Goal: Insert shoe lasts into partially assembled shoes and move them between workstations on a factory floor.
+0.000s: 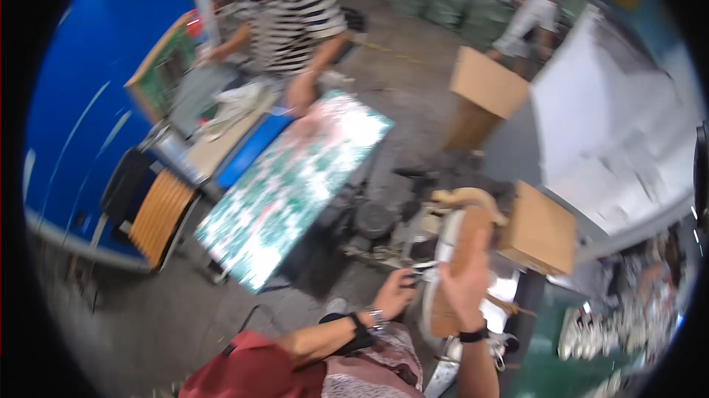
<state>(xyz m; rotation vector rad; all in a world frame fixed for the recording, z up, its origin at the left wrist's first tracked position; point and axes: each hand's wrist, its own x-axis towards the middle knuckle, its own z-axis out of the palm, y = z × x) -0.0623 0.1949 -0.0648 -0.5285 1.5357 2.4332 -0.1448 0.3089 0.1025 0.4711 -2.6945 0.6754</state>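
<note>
Right hand point(467, 291), head view: fingers extended along the underside of a tan-soled white shoe point(461, 239); whether it grips cannot be told. Left hand point(395, 293): fingers curled, just beside the shoe; blur prevents me from telling whether anything is held. Shoe located before the wearer, sole facing them, near a cardboard box point(539, 228). Observed to the left: a person in a striped shirt point(292, 25) by a green-and-white patterned tabletop point(295, 191).

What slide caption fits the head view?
Right hand on a tan-soled shoe, left hand beside it; striped-shirt co-worker at patterned table.
</note>
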